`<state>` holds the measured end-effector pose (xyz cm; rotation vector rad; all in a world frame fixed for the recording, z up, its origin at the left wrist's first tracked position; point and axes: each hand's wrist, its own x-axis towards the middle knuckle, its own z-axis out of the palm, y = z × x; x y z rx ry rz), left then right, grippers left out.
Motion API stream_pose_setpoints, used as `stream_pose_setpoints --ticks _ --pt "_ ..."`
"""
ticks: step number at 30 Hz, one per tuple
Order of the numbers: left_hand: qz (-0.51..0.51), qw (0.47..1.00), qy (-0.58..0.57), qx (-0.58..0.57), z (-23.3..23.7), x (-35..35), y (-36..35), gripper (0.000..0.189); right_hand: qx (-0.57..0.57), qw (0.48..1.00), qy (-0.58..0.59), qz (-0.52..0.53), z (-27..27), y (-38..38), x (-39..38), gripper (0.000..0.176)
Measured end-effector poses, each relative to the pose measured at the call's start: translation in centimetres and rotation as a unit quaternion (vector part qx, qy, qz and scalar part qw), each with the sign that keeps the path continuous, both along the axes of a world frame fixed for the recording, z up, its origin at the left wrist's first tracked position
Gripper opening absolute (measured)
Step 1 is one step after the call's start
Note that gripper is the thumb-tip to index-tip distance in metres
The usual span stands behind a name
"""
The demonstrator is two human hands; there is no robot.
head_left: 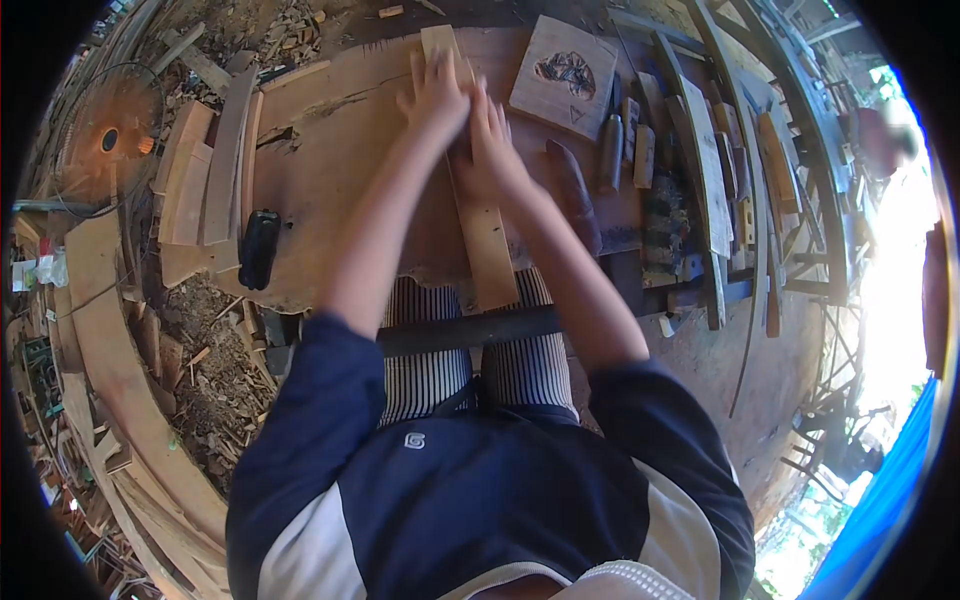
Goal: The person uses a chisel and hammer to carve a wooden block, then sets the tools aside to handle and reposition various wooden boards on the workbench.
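Note:
A long, pale wooden strip [487, 255] lies lengthwise on the worn wooden workbench [350, 215], its near end reaching over the edge above my lap. My left hand [437, 97] rests on the far part of this strip, fingers stretched out and the thumb apart. Just behind it, my right hand [496, 150] lies along the strip's right side with fingers extended forward, close to the left wrist. The palms and whatever is beneath them are hidden. Slight blur covers both hands.
Right of the hands are a carved wooden block [566, 76], a dark curved piece [573, 195] and wooden-handled tools [611, 153]. A black object [261, 248] sits at the bench's left. A fan [110, 140] stands far left; planks [708, 170] lean right.

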<state>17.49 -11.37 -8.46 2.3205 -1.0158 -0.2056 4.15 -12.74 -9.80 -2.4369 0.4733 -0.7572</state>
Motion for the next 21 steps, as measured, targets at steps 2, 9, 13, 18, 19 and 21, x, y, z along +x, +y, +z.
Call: stream_pose_setpoints --ticks 2,9,13,18,19,21 --pt "-0.025 0.997 0.011 -0.070 -1.3 7.0 -5.4 0.078 -0.004 0.998 0.052 -0.040 0.5 -4.4 5.9 0.089" --pt "0.001 1.000 0.018 -0.019 -0.2 1.5 -0.8 0.076 0.037 0.997 0.061 -0.021 1.2 -0.3 1.5 0.088" --pt "-0.032 0.999 0.031 -0.017 0.8 -12.3 10.9 0.075 0.066 0.995 0.070 -0.002 3.5 11.0 -12.2 0.087" --pt "-0.047 0.998 0.021 -0.040 0.2 -16.0 13.9 0.075 0.073 0.987 0.139 -0.018 3.9 13.8 -16.0 0.090" --pt "-0.036 0.999 -0.007 -0.009 0.9 -14.1 12.4 0.074 0.070 0.989 0.133 -0.003 3.8 12.1 -14.1 0.091" --pt "-0.024 0.999 -0.046 -0.007 -0.3 -8.5 8.1 0.073 0.054 0.996 0.073 0.013 3.1 7.9 -9.1 0.092"
